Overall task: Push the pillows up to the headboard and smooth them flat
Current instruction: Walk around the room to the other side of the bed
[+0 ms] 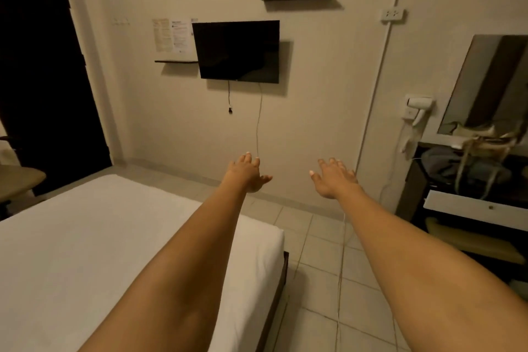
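A: Where does the task stand?

B: I'd judge it isn't under way. Both arms stretch forward at chest height. The left hand [248, 173] hangs in the air over the far corner of the bed [85, 237], and the right hand [334, 178] hangs over the tiled floor [323, 266]. Each grip is released, fingers spread, holding nothing.

A: And the pillows?

B: Not in view. Only a bare white sheet shows, with no pillow on it, and no headboard either. The view faces the wall with the television [237, 50], so this looks like the foot end.

A: So what does the next move call for?

B: Probably turning towards the other end of the bed to find the pillows, then laying both palms against them and pushing them towards the headboard.
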